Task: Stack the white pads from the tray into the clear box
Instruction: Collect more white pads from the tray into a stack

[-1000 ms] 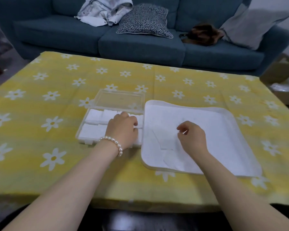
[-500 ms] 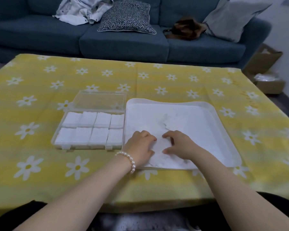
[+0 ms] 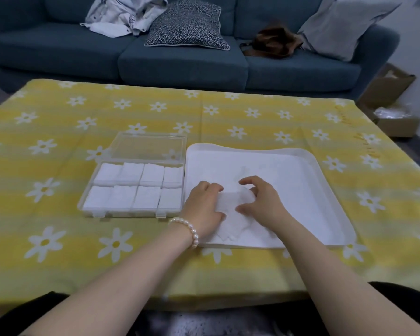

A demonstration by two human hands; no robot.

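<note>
Head view shows loose white pads (image 3: 230, 214) lying in the near-left part of a white tray (image 3: 325, 190), overlapping one another so their edges are hard to tell apart. Both hands are down on this heap. The left hand (image 3: 203, 206), with a pearl bracelet (image 3: 188, 227) on its wrist, has its fingers curled onto the left edge of the pads. The right hand (image 3: 262, 198) faces it from the other side, fingers bent and spread, with thumb and fingertips on the pads. Whether either hand has actually pinched a pad off the pile cannot be told, since white lies on white.

Just left of the tray, nearly touching it, sits the clear box (image 3: 131, 190). Its lid (image 3: 148, 147) is folded back flat on the far side. Inside, the box is divided into two rows of four compartments, and every one holds white pads stacked up close to the rim.

Tray and box both rest on the desk, which is covered by a yellow cloth (image 3: 58, 238) printed with white daisies. Beyond the desk stands a blue sofa (image 3: 180, 64) carrying a crumpled light garment (image 3: 124, 15), a patterned cushion (image 3: 187, 25), a brown bag (image 3: 272, 42) and a grey pillow (image 3: 337, 25). A cardboard box (image 3: 388, 88) sits on the floor at the far right.
</note>
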